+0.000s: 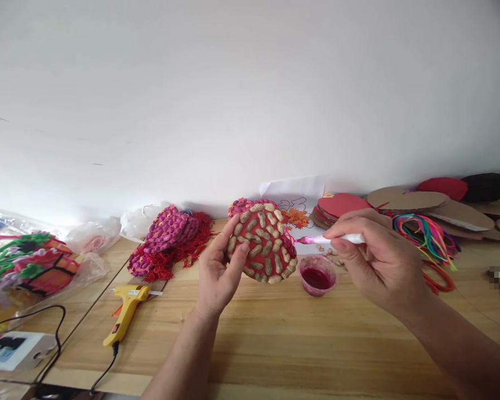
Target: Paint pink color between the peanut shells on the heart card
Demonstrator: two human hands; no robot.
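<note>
My left hand grips a round red disc covered with peanuts by its left edge, the thumb on its face. It is held up above the table, and some peanuts along its right rim are stained dark magenta. Between the thumb and fingers of my right hand is a white-handled paintbrush, its magenta tip pointing left at the disc's right edge. Whether the tip touches a peanut I cannot tell. Below the brush stands a small clear cup of dark red paint.
On the wooden table, a yellow glue gun and a white power strip lie left. Magenta decorated discs sit behind. Stacked cardboard discs, colourful cords and loose peanuts are at right. A wall rises behind.
</note>
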